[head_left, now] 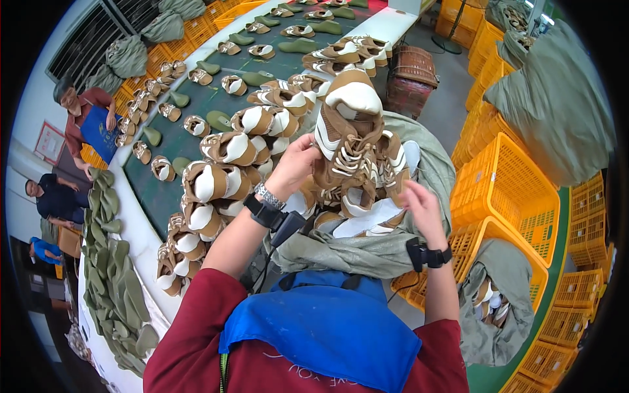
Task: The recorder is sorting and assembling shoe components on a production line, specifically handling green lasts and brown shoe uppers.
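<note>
My left hand [295,169] grips the side of a brown and white lace-up shoe [354,134], raised with its white heel toward the top of the view. A second brown and white shoe [391,160] is close against it on the right. My right hand [422,208] has its fingers curled beside that second shoe; whatever lies between the fingertips is hidden. Below both hands, a grey-green cloth sack [347,252] lies open, with more shoes and a white insole-shaped piece [370,219] in it.
On the left, a dark green conveyor belt [229,62] carries shoes and green shoe lasts. Piled shoes [226,147] line its near edge. Green lasts [111,275] cover a white table. Yellow crates [511,196] stand on the right. A co-worker [92,118] stands across the belt.
</note>
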Demonstrator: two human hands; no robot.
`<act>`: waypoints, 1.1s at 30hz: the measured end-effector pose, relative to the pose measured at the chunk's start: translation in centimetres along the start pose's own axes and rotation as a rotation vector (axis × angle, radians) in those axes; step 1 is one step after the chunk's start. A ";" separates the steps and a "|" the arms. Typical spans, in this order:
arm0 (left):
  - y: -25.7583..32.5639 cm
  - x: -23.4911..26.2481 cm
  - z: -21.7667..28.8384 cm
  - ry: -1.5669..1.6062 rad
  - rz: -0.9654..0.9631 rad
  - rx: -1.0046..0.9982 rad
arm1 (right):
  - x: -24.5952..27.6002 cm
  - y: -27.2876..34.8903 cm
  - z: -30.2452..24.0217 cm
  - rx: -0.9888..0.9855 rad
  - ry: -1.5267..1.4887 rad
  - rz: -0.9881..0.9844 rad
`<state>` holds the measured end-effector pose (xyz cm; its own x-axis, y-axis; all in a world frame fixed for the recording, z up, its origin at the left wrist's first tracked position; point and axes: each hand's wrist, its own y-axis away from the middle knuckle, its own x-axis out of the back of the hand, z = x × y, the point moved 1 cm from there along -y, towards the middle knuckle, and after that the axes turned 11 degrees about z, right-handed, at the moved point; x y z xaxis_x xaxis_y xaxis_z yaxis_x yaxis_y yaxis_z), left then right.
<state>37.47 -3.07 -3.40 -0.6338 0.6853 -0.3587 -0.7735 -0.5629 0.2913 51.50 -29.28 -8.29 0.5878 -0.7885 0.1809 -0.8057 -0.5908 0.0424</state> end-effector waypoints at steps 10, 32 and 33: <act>8.8 0.2 -4.1 -0.761 -0.113 -0.729 | -10.7 2.6 -5.4 -0.502 -1.087 -0.372; 12.8 2.2 -3.7 -0.939 0.204 -0.395 | -12.7 6.3 -4.0 0.056 -0.137 -0.162; 12.7 2.5 -3.7 -1.038 0.123 -0.366 | -12.8 6.3 -4.0 0.054 -0.125 -0.135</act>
<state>26.07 -10.26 -3.90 -0.5326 0.5735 0.6224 -0.7665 -0.6387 -0.0674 38.57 -22.25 -6.37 0.6972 -0.7149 0.0537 -0.7161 -0.6980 0.0042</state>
